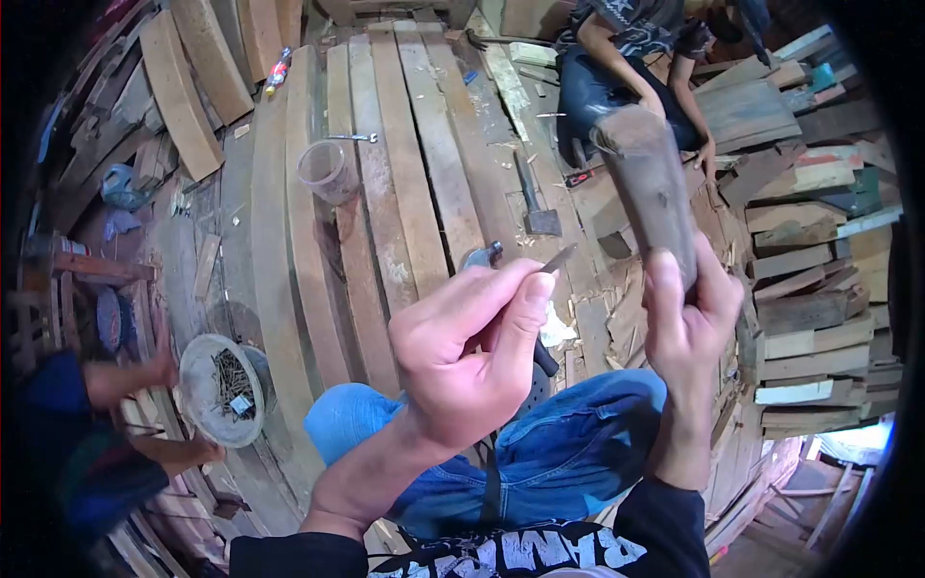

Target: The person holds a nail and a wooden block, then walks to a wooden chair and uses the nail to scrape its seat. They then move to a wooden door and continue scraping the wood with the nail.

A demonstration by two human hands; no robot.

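My left hand (472,337) is closed, pinching a small dark pointed sliver (560,258) between thumb and fingertips. My right hand (696,313) grips the lower end of a thick piece of wood (655,188), thumb on its near face. The wood stands roughly upright, and its rounded, worn upper end is slightly blurred. A gap separates the sliver from the wood. Beyond my left hand, a metal hammer head (482,255) shows in part, the rest hidden. Farther off, a square-headed hammer (540,220) lies on the planks.
A clear plastic tub (328,171) and a wrench (355,138) rest on long planks (390,116). To the left stands a bucket (198,385) of nails. Another person (617,87) crouches ahead; someone's bare feet (193,451) show at left. Stacked wood (809,308) lines the right.
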